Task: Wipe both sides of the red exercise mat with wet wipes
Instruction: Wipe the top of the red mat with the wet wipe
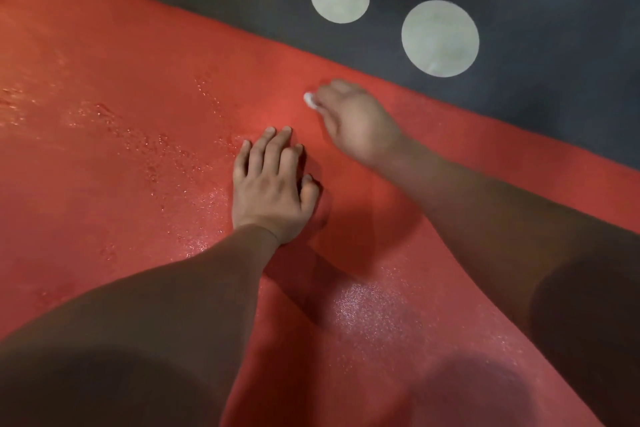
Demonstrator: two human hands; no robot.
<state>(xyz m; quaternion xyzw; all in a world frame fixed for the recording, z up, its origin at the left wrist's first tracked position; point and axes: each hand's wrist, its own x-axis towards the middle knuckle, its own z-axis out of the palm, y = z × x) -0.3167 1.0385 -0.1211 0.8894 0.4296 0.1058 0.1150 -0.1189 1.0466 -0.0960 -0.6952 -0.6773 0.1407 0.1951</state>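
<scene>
Two bare forearms [180,291] are reaching over the red exercise mat [114,156], lying flat and glistening wet in patches, and the left hand [270,191] is resting palm-down on it, fingers straight. Just beyond, the blurred right hand [353,120] is gripping a small white wet wipe [309,100] against the mat near its far edge. Past that edge a dark carpet [561,3] is showing pale round spots [440,38].
</scene>
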